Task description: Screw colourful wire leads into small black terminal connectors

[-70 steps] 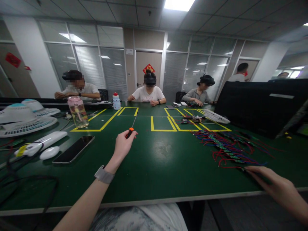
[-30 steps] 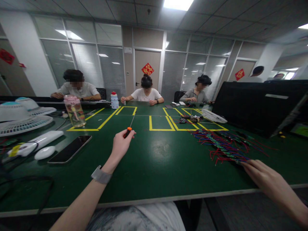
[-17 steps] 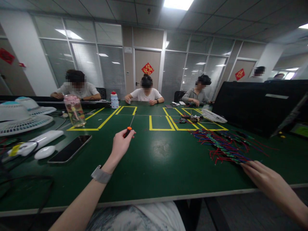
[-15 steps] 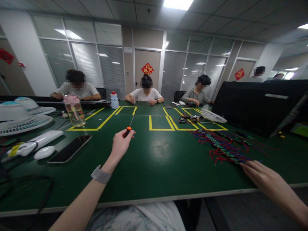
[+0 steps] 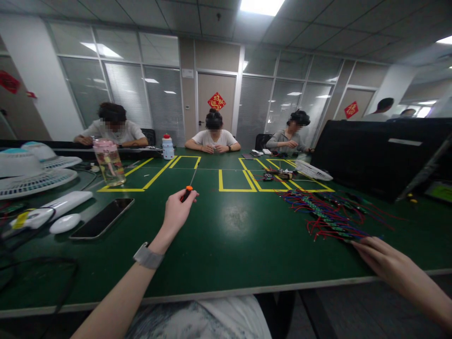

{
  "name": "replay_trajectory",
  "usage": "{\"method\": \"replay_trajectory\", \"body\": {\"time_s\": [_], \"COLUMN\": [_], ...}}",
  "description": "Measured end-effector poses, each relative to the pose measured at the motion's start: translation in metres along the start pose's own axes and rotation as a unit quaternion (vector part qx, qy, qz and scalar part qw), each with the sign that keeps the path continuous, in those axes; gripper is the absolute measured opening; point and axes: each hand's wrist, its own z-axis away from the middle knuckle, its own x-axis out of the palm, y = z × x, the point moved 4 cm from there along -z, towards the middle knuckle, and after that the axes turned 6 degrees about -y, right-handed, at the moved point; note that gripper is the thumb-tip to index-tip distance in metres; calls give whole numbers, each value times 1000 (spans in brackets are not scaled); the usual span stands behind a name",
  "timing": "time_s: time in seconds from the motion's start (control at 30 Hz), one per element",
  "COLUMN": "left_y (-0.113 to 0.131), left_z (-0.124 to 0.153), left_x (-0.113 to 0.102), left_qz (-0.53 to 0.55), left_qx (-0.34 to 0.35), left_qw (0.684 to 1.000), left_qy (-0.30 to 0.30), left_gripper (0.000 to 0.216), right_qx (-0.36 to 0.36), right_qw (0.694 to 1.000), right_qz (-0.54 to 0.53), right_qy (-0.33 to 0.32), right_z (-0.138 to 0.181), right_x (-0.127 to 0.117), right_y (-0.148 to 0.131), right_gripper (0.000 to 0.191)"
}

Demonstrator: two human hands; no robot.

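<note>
My left hand (image 5: 177,213) is closed round the orange-and-black handle of a screwdriver (image 5: 188,190), whose thin shaft points away over the green table (image 5: 233,235). A grey watch band sits on that wrist. My right hand (image 5: 379,258) lies at the near right of the table, fingers stretched out flat, fingertips touching the near end of a row of small circuit boards with red and blue wires (image 5: 328,214). Nothing shows in that hand.
A black phone (image 5: 102,218), white devices (image 5: 52,212) and white fan housings (image 5: 31,172) lie at the left, with a pink-lidded bottle (image 5: 108,162) behind. Yellow tape boxes (image 5: 236,181) mark the table. A black screen (image 5: 384,155) stands at right. Three people sit across the table.
My right hand has slid forward onto the table until its fingertips reach the wired boards. My left hand with the screwdriver has stayed nearly still. The view shifted slightly.
</note>
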Motion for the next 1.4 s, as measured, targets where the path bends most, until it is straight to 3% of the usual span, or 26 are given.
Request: {"method": "replay_trajectory", "body": {"time_s": [0.23,0.43,0.53,0.63,0.9,1.1,1.4], "left_y": [0,-2,-2,-1,-2,1,1], "left_z": [2,1,1,1,-1,1,2], "left_x": [0,0,0,0,1,0,1], "left_qz": [8,11,13,10,-6,-15,-6], "left_qx": [3,1,0,6,9,8,4], "left_qw": [1000,1000,1000,1000,1000,1000,1000], "left_qy": [-5,-4,-6,-4,0,-9,-14], "left_gripper": [44,44,45,45,46,45,45], "right_qx": [183,324,347,333,275,229,255], "right_qw": [975,893,858,838,852,891,891], "right_qz": [-130,-256,-283,-330,-343,-290,-245], "right_qy": [2,-181,-250,-279,-285,-263,-283], "right_z": [4,6,3,0,-14,-19,-19], "right_x": [5,24,33,42,36,31,36], "right_y": [16,50,61,67,57,51,54], "right_gripper": [53,39,38,39,36,35,27]}}
